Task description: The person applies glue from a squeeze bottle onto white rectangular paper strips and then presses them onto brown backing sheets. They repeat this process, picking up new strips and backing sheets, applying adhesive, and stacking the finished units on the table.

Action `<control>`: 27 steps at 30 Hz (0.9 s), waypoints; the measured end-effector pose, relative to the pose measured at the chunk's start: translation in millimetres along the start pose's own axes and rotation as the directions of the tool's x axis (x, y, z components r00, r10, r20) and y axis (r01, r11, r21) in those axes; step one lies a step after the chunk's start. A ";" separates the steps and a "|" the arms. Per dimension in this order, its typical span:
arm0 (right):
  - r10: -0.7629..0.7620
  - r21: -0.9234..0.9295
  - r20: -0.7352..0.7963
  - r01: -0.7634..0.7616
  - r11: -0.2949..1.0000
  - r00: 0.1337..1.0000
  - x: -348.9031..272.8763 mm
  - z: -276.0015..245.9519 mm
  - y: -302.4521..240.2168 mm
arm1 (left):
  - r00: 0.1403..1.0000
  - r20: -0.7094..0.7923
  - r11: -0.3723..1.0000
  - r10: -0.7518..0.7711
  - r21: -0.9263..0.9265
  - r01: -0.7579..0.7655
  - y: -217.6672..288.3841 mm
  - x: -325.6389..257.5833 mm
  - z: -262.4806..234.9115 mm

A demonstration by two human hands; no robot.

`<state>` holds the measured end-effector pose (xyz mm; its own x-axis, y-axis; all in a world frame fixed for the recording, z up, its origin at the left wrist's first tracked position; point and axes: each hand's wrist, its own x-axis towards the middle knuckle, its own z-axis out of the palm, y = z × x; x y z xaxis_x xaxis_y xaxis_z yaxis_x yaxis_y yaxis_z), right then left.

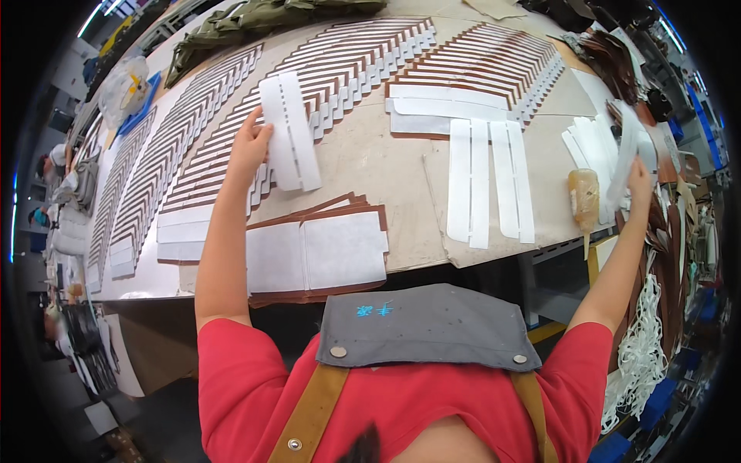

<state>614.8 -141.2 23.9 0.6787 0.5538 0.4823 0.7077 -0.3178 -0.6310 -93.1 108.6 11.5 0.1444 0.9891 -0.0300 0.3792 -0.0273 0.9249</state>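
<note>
Raised over the table on the left, my left hand (250,145) grips the edge of a white slotted strip (292,135) that stands nearly upright. On the right, my right hand (640,184) is closed on another thin white strip (624,158), seen almost edge-on. Beside that hand lies a fanned pile of white strips (590,143). A yellowish squeeze bottle (584,199) points nozzle-down near the table edge. Between my hands, white slotted strips (468,185) lie lengthwise toward me, below a fan of overlapped brown-and-white pieces (478,69).
A stack of white panels with brown edges (316,251) sits at the table's front edge. Overlapped brown-and-white rows (185,139) cover the left side. Olive fabric (262,31) lies along the back. White cords (641,347) and brown strips hang at the right.
</note>
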 end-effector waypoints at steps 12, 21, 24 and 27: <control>-0.032 -0.174 0.528 0.145 0.974 0.849 -145.3 113.1 -184.5 | 0.988 -0.138 0.904 0.069 0.427 -0.004 -40.6 3.8 -43.3; 0.077 -0.066 0.581 -0.047 0.997 0.811 -143.2 131.4 -167.1 | 0.828 0.240 0.720 0.506 0.411 -0.559 34.0 -30.9 116.9; -0.128 -0.010 0.498 0.153 0.988 0.858 -152.3 130.4 -169.0 | 0.799 0.401 0.758 0.447 0.305 -0.577 60.2 -41.3 203.2; -0.389 0.026 0.339 0.405 0.914 0.857 -169.9 133.8 -171.7 | 0.840 0.453 0.777 0.297 0.397 -0.489 79.3 -43.7 241.9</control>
<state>351.7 -77.7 -31.1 0.2396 0.8587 0.4529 0.9166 -0.0464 -0.3970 151.8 28.1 -5.6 0.6483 0.7574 0.0781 0.5865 -0.5622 0.5831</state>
